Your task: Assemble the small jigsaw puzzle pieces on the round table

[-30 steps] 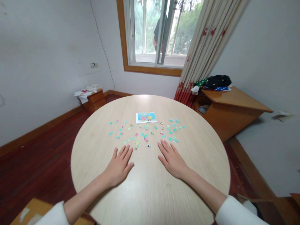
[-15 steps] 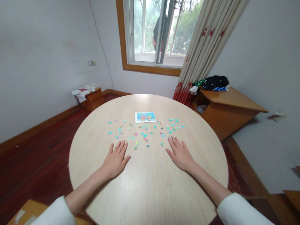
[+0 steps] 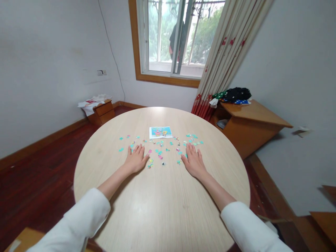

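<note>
Small jigsaw puzzle pieces, mostly turquoise with some pink and yellow ones, lie scattered over the round table [image 3: 162, 210]. My left hand [image 3: 135, 160] is palm down with its fingers spread, over the left part of the scatter, hiding some pieces. A pink piece [image 3: 150, 151] lies just off its thumb. My right hand [image 3: 194, 161], also flat and open, reaches the pieces on the right; a turquoise piece [image 3: 179, 162] is beside its thumb. Beyond the pieces lies a picture card [image 3: 160, 132] with a pink and a yellow cartoon figure on blue. Neither hand visibly grips anything.
A wooden cabinet [image 3: 262, 115] with dark and patterned cloth [image 3: 236, 95] on it stands right of the table. At the back left is a small drawer unit [image 3: 104, 111] topped with white cloth. A window [image 3: 173, 38] and a long curtain [image 3: 225, 52] are behind.
Both hands have slid forward across the table into the scattered puzzle pieces, fingers still spread. More of the white sleeves shows. The view has shifted slightly.
</note>
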### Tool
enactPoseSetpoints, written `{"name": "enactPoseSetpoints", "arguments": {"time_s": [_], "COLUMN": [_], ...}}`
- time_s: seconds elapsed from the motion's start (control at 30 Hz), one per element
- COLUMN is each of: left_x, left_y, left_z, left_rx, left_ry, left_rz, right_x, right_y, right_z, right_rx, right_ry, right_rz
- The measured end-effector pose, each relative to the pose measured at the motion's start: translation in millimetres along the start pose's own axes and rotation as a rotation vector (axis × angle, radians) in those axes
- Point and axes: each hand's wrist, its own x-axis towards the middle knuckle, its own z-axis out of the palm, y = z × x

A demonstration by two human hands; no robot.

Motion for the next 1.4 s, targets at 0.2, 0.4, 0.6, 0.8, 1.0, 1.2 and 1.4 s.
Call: {"name": "enactPoseSetpoints", "arguments": {"time_s": [0.2,0.4,0.6,0.8,1.0,1.2,1.4], "left_x": [20,40,22,21,18,7,3], "left_y": [18,43,43,29,23,-8,-70], "left_z": [1,2,1,6,11,10,-7], "left_rx": [-0.003,-0.005,-0.012,-0.007,-0.015,-0.33,-1.085], "left_ry": [0.039,-0.003,-0.004,0.009,0.08,0.27,0.892], "left_rz": [0.055,0.126,0.119,0.051,0.046,-0.116,-0.488], "right_x": [0,1,2,2,2,15,36], "right_y": [3,6,6,1,-1,24,63], "right_z": [4,4,4,-3,-6,-4,2], "right_rx": [0.043,0.081,0.079,0.016,0.031,0.053,0.185], "right_ry": [0.02,0.01,-0.018,-0.108,-0.131,-0.002,0.121], "right_rz": [0.0,0.015,0.009,0.011,0.018,0.202,0.389]}}
